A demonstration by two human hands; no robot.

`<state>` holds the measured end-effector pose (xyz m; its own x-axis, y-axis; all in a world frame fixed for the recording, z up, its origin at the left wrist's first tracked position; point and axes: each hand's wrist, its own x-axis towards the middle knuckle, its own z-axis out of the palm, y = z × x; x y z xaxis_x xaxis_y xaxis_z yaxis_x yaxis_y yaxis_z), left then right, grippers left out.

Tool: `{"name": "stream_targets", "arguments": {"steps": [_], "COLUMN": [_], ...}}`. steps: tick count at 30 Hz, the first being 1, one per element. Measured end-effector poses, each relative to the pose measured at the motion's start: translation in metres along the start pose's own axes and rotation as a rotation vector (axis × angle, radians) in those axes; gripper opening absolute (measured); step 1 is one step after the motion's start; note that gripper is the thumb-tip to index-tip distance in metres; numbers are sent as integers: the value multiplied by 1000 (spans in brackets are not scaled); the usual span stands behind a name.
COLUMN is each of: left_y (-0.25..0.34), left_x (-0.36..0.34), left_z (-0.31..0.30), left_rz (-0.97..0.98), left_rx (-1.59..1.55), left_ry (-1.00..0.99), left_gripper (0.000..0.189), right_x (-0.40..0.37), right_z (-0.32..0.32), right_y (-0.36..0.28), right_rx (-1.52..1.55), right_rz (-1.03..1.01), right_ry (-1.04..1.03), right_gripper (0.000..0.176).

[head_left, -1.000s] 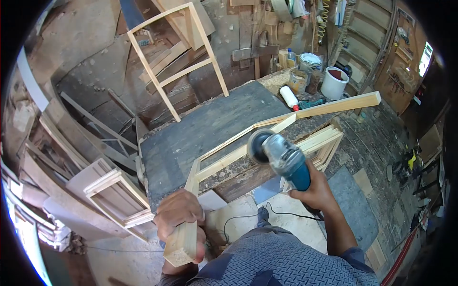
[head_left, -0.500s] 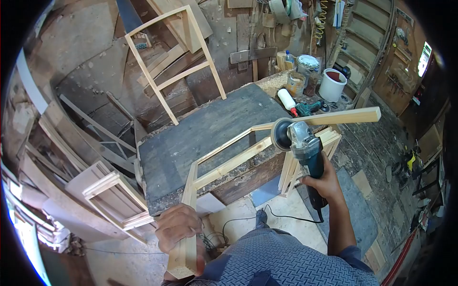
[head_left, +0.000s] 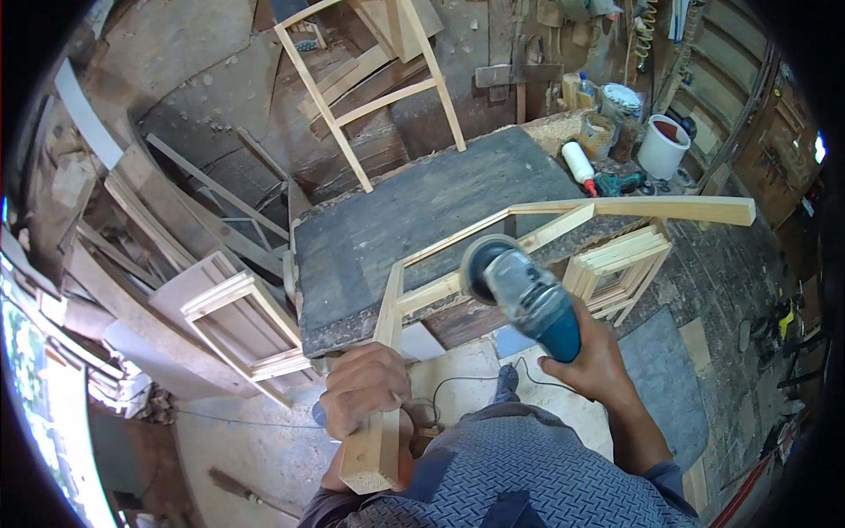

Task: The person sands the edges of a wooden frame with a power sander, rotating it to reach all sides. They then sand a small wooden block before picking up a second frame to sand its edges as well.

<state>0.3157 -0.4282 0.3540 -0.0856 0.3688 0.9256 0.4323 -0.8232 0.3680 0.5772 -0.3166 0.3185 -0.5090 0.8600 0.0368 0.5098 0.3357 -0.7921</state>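
My left hand (head_left: 365, 387) is wrapped around one end of a pale wooden frame (head_left: 687, 209). The frame lies across the dark-topped workbench (head_left: 352, 238), and its near end juts toward my body. In my right hand (head_left: 588, 359) is a blue angle grinder (head_left: 532, 304), gripped round its body. A round sanding disc (head_left: 486, 264) on the grinder's head sits over the frame's near rail; whether it touches the wood cannot be made out. Part of that rail is hidden behind the disc.
Smaller wooden frames lean at the bench's left (head_left: 238, 308) and right (head_left: 620, 264). Another frame (head_left: 387, 106) stands at the back. A glue bottle (head_left: 578, 165), a green power tool (head_left: 619, 183) and a white bucket (head_left: 663, 148) crowd the far right corner. A cord (head_left: 458, 380) trails below.
The grinder has moved left and nearer, from the frame's far right joint to the middle of the near rail. My left hand keeps its grip. The camera view has shifted.
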Motion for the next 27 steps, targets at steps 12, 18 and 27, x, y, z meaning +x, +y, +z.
{"name": "stream_targets", "arguments": {"steps": [12,18,27], "left_y": [-1,-2,-11], "left_x": [-5,-2,13], "left_z": [-1,-1,-14], "left_rz": [45,48,28], "left_rx": [-36,-3,-118], "left_ry": [-22,-35,-38], "left_gripper": [41,66,32], "right_x": [10,14,4], "right_z": [30,27,14], "right_y": [-29,-33,-20], "right_rx": [-163,-194,-235], "right_rz": [-263,-256,-169], "right_ry": [-189,-219,-288], "right_gripper": [91,93,91]}}
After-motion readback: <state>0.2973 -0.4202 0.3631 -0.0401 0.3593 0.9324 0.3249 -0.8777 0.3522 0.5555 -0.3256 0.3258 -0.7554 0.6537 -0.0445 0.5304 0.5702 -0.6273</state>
